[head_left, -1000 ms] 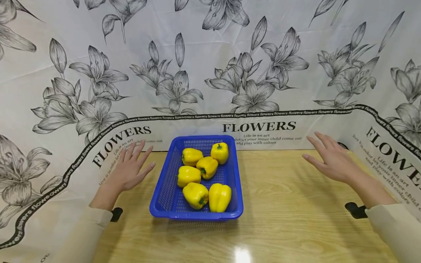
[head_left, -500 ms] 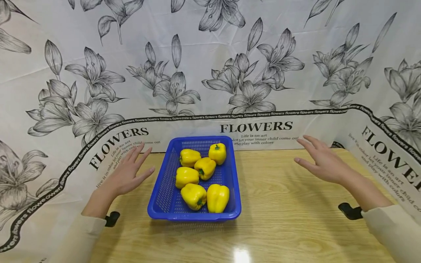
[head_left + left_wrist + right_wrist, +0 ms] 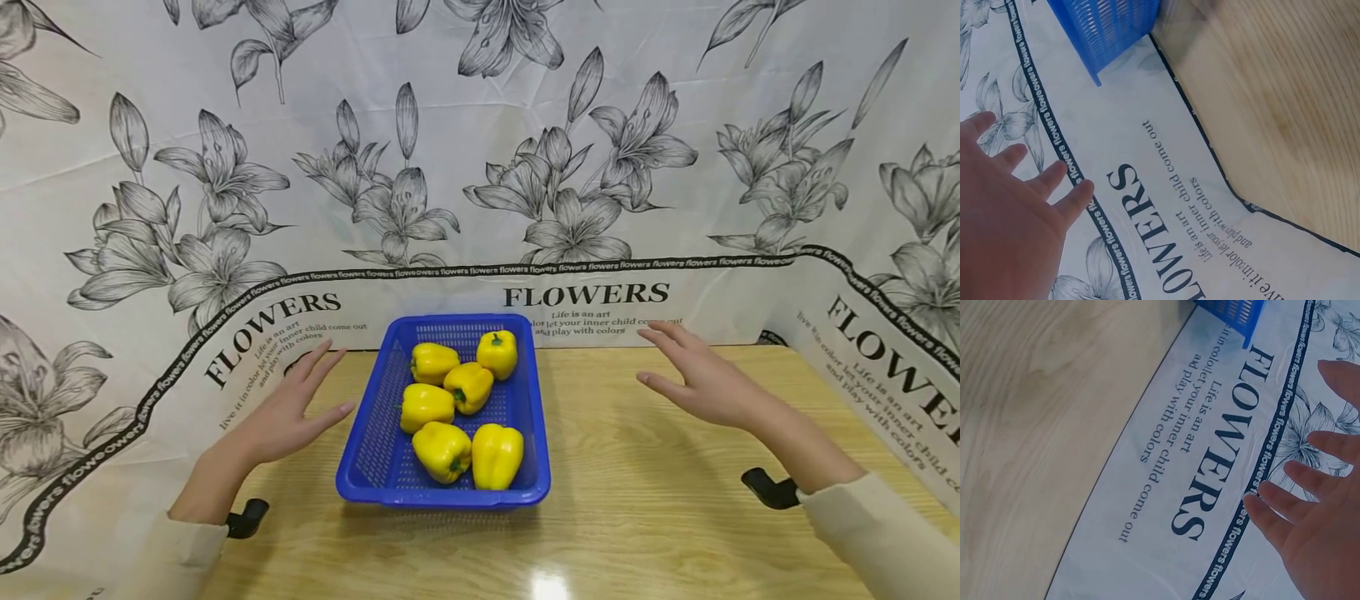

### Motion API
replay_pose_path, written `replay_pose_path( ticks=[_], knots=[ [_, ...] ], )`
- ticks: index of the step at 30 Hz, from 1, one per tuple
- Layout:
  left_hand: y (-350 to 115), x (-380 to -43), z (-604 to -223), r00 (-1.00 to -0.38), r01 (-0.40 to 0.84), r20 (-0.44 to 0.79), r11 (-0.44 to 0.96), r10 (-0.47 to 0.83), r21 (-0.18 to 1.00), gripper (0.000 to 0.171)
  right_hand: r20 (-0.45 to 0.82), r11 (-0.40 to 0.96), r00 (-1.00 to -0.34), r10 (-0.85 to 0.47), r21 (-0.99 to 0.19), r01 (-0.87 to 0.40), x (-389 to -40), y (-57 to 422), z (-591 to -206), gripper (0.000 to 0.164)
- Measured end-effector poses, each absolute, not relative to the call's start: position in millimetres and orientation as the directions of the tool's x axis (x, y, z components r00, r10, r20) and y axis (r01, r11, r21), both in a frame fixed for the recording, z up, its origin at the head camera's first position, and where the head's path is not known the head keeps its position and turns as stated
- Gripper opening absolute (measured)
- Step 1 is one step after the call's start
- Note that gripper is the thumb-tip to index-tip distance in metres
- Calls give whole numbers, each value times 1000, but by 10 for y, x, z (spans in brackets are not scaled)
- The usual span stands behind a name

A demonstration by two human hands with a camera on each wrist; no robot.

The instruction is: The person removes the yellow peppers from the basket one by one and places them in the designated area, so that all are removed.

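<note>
A blue plastic basket (image 3: 535,417) with slotted walls stands on the table, and several yellow bell peppers (image 3: 498,457) lie inside it. In the head view my left hand (image 3: 281,421) hovers to the left of the basket, fingers spread and holding nothing. My right hand (image 3: 701,379) is in the air to the right of the basket, farther from it than the left, also holding nothing. Both wrist views catch only a corner of the basket (image 3: 1107,37); the right wrist view shows the right hand's fingers (image 3: 1319,481) apart from everything.
Behind the basket and along both sides hangs a white cloth (image 3: 420,292) printed with flowers and lettering. Its lower edge meets the light wood table (image 3: 622,500). A black strap piece (image 3: 770,488) sticks out beneath the right wrist, and a similar one (image 3: 247,518) beneath the left.
My right hand has moved left, toward the basket. My left hand has shifted slightly down and its fingers have turned. The basket and peppers keep their places; the head view has shifted a little.
</note>
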State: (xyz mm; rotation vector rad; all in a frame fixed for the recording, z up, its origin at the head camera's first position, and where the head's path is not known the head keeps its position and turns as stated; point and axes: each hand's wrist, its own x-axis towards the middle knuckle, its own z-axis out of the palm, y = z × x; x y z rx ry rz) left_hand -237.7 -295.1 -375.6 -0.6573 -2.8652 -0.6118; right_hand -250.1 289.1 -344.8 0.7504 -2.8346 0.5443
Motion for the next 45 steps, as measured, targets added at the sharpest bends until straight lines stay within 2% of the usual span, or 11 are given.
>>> replay_pose_path(
  ticks=[19,38,45],
  knots=[
    [-2852,-2106,-3780,-913,407,176,789,368,460,86,261,714,-806,-531,-374,-592,-2365,2297,-3426,67],
    [-2737,-1991,-3929,-908,413,155,773,389,482,86,254,628,-762,-596,-444,-639,-2331,1836,-3606,64],
    [-2690,-1977,-3965,-906,413,135,765,402,494,87,236,609,-765,-600,-485,-627,-2327,1723,-3646,65]
  ],
)
